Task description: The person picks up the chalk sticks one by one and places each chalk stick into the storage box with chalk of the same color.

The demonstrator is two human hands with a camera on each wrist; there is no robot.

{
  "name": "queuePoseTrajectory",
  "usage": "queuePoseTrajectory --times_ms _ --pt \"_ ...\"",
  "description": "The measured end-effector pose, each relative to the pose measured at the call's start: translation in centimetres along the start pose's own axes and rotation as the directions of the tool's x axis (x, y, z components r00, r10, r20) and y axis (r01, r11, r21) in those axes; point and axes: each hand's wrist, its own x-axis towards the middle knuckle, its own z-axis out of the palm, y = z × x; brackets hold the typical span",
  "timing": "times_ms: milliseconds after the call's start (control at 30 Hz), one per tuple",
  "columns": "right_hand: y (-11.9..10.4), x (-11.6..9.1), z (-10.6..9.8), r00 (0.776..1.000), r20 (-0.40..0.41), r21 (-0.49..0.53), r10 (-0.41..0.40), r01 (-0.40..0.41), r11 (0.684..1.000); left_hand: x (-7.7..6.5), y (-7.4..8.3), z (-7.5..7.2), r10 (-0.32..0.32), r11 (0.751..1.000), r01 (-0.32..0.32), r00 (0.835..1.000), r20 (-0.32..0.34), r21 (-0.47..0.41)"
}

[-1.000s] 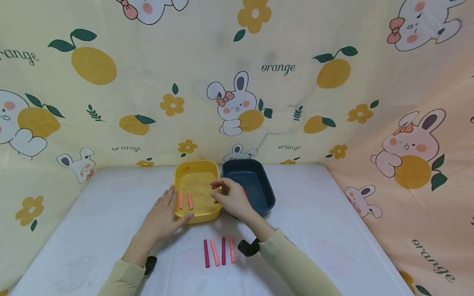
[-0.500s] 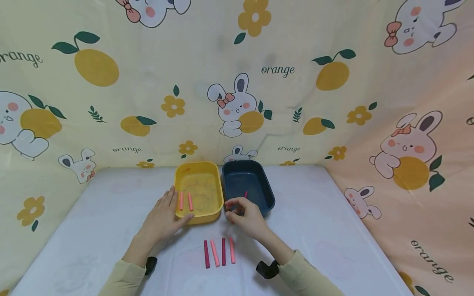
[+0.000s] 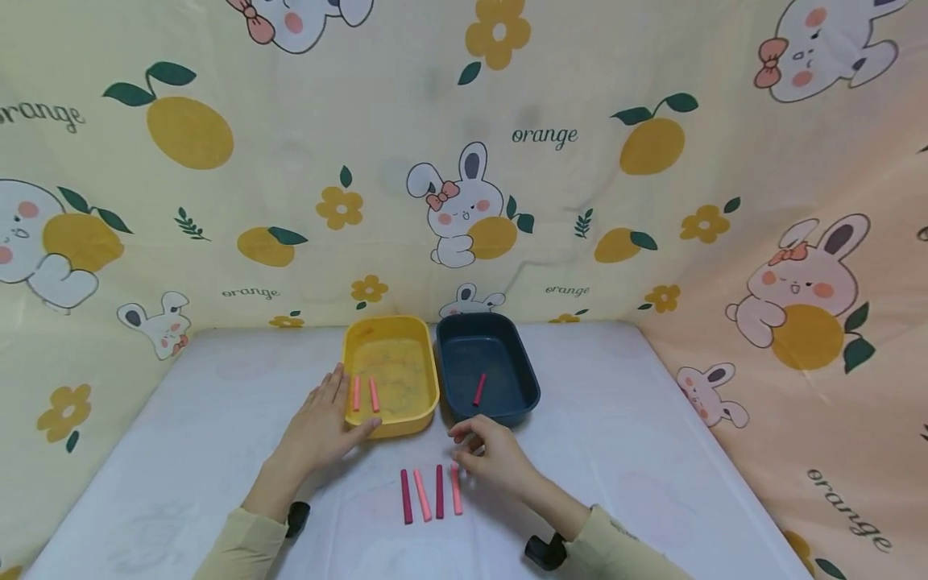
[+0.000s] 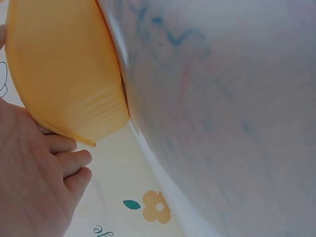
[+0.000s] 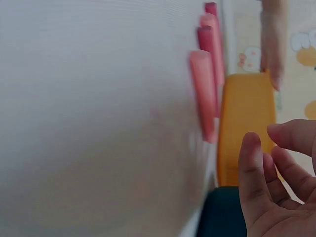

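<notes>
My left hand point(image 3: 321, 419) lies along the left side of the yellow tray point(image 3: 391, 423), fingers fairly straight and thumb at its front corner. In the left wrist view, its fingers point(image 4: 74, 160) meet the tray's rim. Two light pink crayon-like sticks point(image 3: 374, 395) lie inside this tray. One dark red stick point(image 3: 479, 389) lies in the dark blue tray point(image 3: 524, 379). My right hand point(image 3: 496, 459), thumb and forefinger apart with nothing between them, is over the far end of a light pink stick point(image 3: 457, 495), the rightmost in a row of several light pink and dark red sticks.
Both trays stand side by side at the back of the white-covered table point(image 3: 602, 451). A printed cloth point(image 3: 377, 121) with rabbits and oranges rises behind the table. Coloured smudges point(image 4: 180, 37) mark the table cover in the left wrist view.
My right hand has come away from the yellow tray, down past the blue tray's front edge to the row of sticks. The dark red stick in the blue tray is now uncovered. The left hand keeps its place.
</notes>
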Motion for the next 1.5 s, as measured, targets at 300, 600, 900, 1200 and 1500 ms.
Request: queuePoseTrajectory --times_ms 300,600,900,1200,1500 --pt "1.0 -0.8 0.8 0.993 0.111 -0.075 0.050 -0.042 0.996 0.0 0.1 0.1 -0.005 1.000 0.005 1.000 -0.002 -0.003" --pt "1.2 -0.9 0.9 0.988 0.149 -0.127 0.047 -0.028 0.992 0.1 0.0 0.2 -0.002 1.000 0.002 1.000 0.000 -0.003" --pt "1.1 -0.4 1.2 0.981 0.174 -0.157 0.086 -0.059 0.986 0.1 0.1 0.3 -0.004 1.000 0.004 1.000 0.006 -0.005" --pt "0.4 0.0 1.3 0.972 0.204 -0.187 0.119 -0.080 0.979 0.1 0.3 0.1 -0.009 1.000 0.009 1.000 0.006 -0.001" --pt "0.2 0.2 1.4 0.971 0.197 -0.157 0.133 -0.103 0.982 0.2 0.2 0.2 -0.013 1.000 0.013 1.000 0.015 -0.005"
